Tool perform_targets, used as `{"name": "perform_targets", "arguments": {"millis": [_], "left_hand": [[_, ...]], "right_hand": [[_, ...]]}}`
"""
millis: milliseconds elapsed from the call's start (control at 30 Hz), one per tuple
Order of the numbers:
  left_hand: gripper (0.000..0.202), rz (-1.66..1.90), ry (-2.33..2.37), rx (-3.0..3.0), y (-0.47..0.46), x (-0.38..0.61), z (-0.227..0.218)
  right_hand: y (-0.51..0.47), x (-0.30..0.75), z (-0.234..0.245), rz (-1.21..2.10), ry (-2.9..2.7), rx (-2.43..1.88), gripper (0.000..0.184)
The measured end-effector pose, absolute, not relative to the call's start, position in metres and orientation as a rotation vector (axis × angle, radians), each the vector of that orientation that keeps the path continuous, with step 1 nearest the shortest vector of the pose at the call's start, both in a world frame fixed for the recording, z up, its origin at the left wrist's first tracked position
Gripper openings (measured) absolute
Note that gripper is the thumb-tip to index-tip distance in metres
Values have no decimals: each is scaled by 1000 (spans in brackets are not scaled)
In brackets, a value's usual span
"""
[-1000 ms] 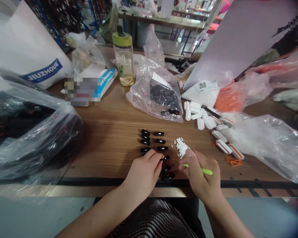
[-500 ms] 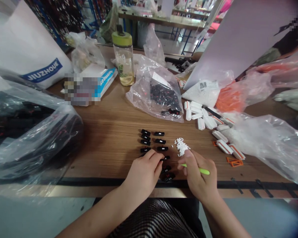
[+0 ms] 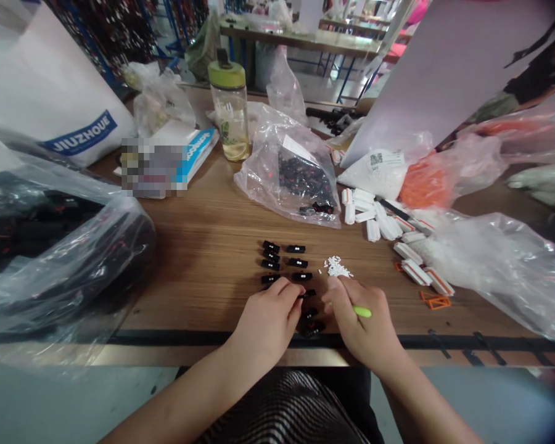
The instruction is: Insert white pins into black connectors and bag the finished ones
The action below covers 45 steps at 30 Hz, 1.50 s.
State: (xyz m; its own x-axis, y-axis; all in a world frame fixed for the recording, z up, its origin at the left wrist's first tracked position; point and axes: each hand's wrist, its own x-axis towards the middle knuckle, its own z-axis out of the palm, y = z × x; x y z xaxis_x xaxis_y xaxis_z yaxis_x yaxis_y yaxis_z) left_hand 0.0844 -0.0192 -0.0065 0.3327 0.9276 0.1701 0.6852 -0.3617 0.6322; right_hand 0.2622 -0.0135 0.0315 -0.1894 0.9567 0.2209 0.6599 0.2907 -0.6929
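Observation:
My left hand (image 3: 269,316) is closed, its fingertips on one end of a small black block (image 3: 309,293) lying on the table. In my right hand (image 3: 367,320), pinched between thumb and fingers, is a slim lime-green tool (image 3: 362,312); its working tip is hidden by the fingers. That hand lies just right of the same block and below a pile of tiny white rod-shaped pieces (image 3: 335,267). Beyond my left hand, black blocks (image 3: 297,263) with paired white dots stand in two loose columns. Several other black blocks (image 3: 312,328) sit between my wrists near the edge.
A clear bag of black parts (image 3: 305,176) lies ahead, beside a green-lidded bottle (image 3: 230,111). White pieces with orange stripes (image 3: 388,223) and orange frames (image 3: 437,301) are at right. A large plastic bag (image 3: 65,246) fills the left side. Black tape (image 3: 166,338) runs along the front edge.
My right hand has moved left with the green tool, closer to the black block at my left fingertips. My left hand has stayed in place.

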Motion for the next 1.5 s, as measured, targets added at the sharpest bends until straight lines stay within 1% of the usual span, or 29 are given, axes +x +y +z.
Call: {"name": "perform_targets", "arguments": {"millis": [100, 200, 333, 433, 667, 800, 900, 1033, 1233, 1500], "left_hand": [[16, 633, 1428, 2212, -19, 84, -3], [16, 556, 1387, 2275, -19, 81, 5], [14, 565, 1300, 2355, -8, 69, 21], [15, 564, 1376, 2468, 10, 62, 27], [15, 372, 1339, 2575, 30, 66, 10], [16, 386, 1352, 2539, 25, 66, 7], [17, 368, 1369, 2513, 23, 65, 9], [18, 315, 1395, 2499, 24, 67, 12], [21, 414, 1405, 2501, 24, 70, 9], [18, 385, 1334, 2550, 25, 69, 6]], "right_hand": [[-7, 269, 37, 662, -1776, -1449, 42], [3, 276, 41, 603, -1643, -1476, 44], [18, 277, 38, 568, -1695, -1494, 45], [23, 274, 31, 592, -1749, -1479, 44], [22, 270, 22, 656, -1727, -1454, 43], [16, 269, 23, 636, -1681, -1441, 43], [12, 268, 23, 677, -1653, -1428, 45], [11, 267, 19, 704, -1673, -1395, 43], [10, 268, 18, 663, -1672, -1396, 42], [9, 265, 19, 664, -1696, -1372, 40]]}}
